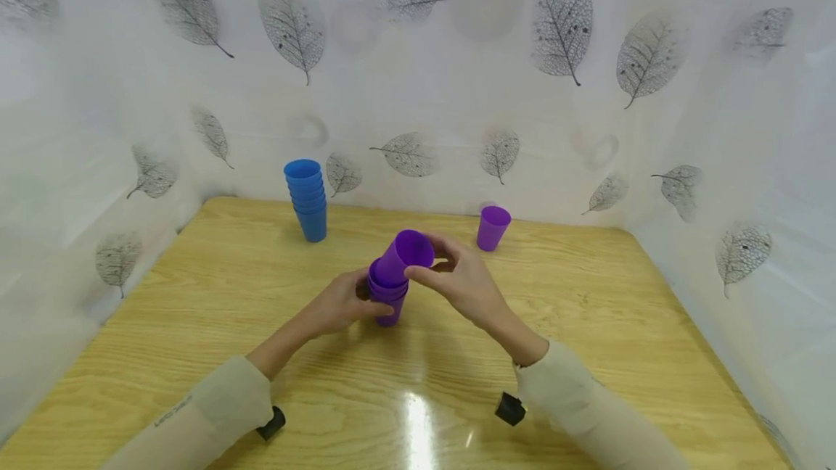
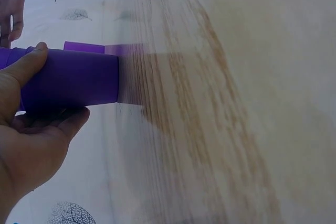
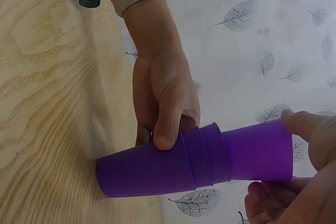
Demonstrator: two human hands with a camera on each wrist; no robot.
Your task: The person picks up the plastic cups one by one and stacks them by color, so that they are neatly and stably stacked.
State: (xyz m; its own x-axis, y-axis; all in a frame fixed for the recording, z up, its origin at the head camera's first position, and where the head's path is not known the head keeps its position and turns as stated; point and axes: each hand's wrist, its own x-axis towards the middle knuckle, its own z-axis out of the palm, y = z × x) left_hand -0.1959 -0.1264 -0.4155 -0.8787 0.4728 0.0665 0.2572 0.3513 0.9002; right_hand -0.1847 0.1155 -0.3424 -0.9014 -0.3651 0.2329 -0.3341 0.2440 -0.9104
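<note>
In the head view a short stack of purple cups [image 1: 390, 308] stands upright on the wooden table. My left hand [image 1: 339, 302] grips this stack, thumb on the near side and fingers behind. A further purple cup [image 1: 397, 260] leans tilted with its base inside the stack's top mouth. My right hand [image 1: 466, 283] holds that cup near its rim between thumb and fingers. The right wrist view shows the upper cup [image 3: 260, 150] partly sunk in the stack [image 3: 152, 169]. In the left wrist view the left hand [image 2: 37, 145] is curled round the lowest cup [image 2: 84, 80].
A tall stack of blue cups [image 1: 310, 201] stands at the back left of the table [image 1: 575, 310]. One single purple cup [image 1: 492, 229] stands upright at the back right. A white curtain with leaf prints [image 1: 418, 78] surrounds the table's back and sides.
</note>
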